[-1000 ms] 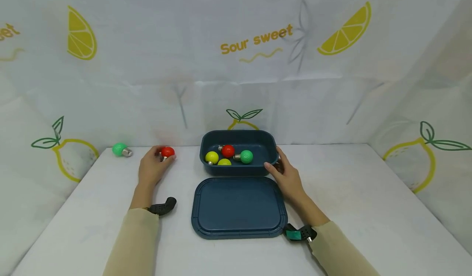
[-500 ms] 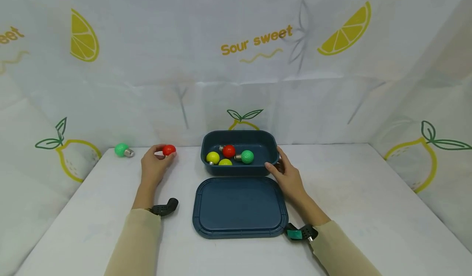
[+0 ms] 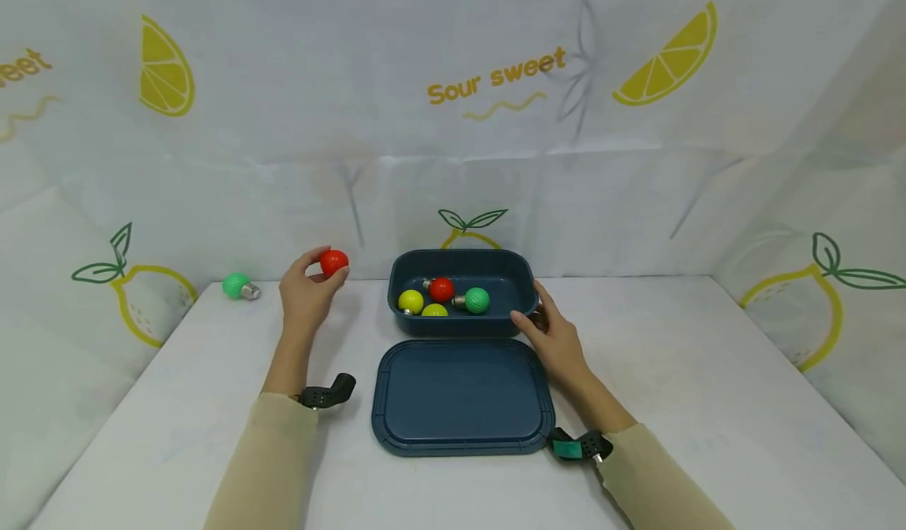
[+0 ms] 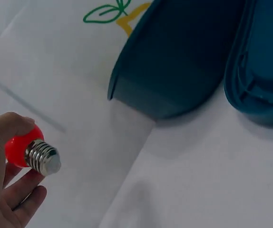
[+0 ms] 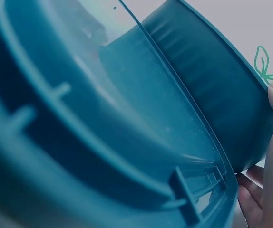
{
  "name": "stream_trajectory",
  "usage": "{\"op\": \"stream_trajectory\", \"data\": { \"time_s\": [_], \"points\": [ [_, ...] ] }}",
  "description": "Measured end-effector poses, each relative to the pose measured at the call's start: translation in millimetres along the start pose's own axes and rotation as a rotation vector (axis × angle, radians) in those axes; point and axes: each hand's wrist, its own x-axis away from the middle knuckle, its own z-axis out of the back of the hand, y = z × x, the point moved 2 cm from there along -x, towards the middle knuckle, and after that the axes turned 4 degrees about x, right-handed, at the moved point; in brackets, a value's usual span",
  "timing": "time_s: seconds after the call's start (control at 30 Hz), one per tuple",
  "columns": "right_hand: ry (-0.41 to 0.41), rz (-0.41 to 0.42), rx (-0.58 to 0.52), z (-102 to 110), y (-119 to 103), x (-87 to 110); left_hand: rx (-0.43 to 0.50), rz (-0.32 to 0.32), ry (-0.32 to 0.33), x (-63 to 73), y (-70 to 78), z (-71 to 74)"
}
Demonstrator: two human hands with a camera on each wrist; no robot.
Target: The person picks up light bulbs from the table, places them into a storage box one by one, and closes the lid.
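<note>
My left hand (image 3: 307, 292) pinches a red light bulb (image 3: 334, 263) between thumb and fingers, raised above the table left of the dark blue box (image 3: 462, 327). In the left wrist view, the bulb's metal screw base (image 4: 43, 157) points away from the palm. My right hand (image 3: 555, 345) grips the box's right front corner, thumb at the rim and fingers against the side. Inside the box lie another red bulb (image 3: 442, 289), a green bulb (image 3: 477, 300) and two yellow bulbs (image 3: 410, 302), one partly hidden by the front wall.
A dark blue lid (image 3: 463, 396) lies flat on the white table (image 3: 679, 404) in front of the box. Another green bulb (image 3: 236, 285) lies at the table's far left corner. A white printed cloth (image 3: 297, 121) hangs behind the table.
The left hand has lifted the red bulb off the table, moving it up and slightly right. The right hand keeps its hold on the box, which stays in place.
</note>
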Motion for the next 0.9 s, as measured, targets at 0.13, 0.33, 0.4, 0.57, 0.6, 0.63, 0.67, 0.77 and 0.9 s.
{"op": "stream_trajectory", "data": {
  "time_s": [0.13, 0.33, 0.4, 0.57, 0.6, 0.63, 0.67, 0.77, 0.9],
  "points": [
    [-0.002, -0.004, 0.004, 0, 0, 0.1, 0.031, -0.060, -0.032, 1.0, 17.2, -5.9],
    [-0.002, -0.007, 0.004, 0, 2, -0.3, 0.034, -0.128, -0.116, 6.8, 33.7, -20.8],
    [-0.001, -0.007, 0.006, 0, 2, -0.1, 0.030, -0.155, -0.141, 9.3, 37.9, -26.9],
    [0.005, -0.009, 0.012, 1, 2, 0.7, 0.011, -0.243, -0.190, 16.5, 47.7, -43.1],
    [0.005, -0.008, 0.011, 1, 2, 0.6, 0.006, -0.261, -0.200, 17.8, 49.2, -45.9],
    [0.006, -0.006, 0.010, 1, 2, 0.4, 0.001, -0.279, -0.212, 19.1, 50.2, -48.7],
    [0.006, -0.004, 0.010, 1, 1, 0.5, -0.008, -0.294, -0.224, 20.5, 50.8, -51.4],
    [0.003, -0.004, 0.007, 1, 1, 0.0, -0.033, -0.319, -0.261, 24.7, 50.3, -58.8],
    [-0.002, -0.008, 0.002, 0, 1, -0.8, -0.093, -0.323, -0.303, 29.2, 46.2, -67.5]
  ]
}}
